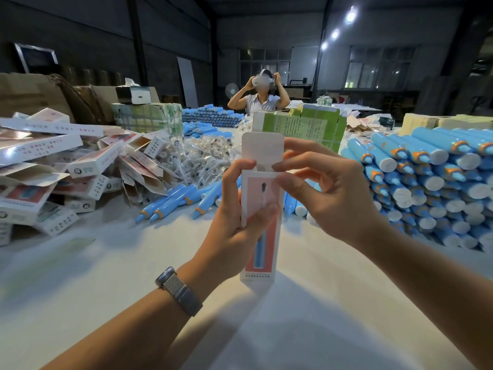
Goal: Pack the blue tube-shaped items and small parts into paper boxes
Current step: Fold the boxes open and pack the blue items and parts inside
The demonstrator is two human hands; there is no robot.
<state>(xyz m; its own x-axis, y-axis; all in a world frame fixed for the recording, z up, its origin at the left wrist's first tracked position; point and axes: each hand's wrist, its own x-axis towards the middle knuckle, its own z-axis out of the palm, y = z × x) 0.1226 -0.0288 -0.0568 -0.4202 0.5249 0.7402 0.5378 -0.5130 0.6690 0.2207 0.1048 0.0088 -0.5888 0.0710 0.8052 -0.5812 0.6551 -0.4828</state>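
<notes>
A narrow paper box (262, 252) with a pink front and a printed blue tube stands upright over the white table (106, 276), its top flap (262, 145) raised. My left hand (234, 209) grips the box around its middle. My right hand (328, 188) pinches the box's top edge at the side flaps. What is inside the box is hidden. Loose blue tubes (170, 204) lie just behind the box. Clear bags of small parts (205, 161) are heaped beyond them.
A tall stack of blue tubes (432, 182) fills the right side. Paper boxes (53, 166) are piled at the left. Green cartons (301, 126) stand behind, with more tubes (213, 116). A person (258, 94) sits across the table.
</notes>
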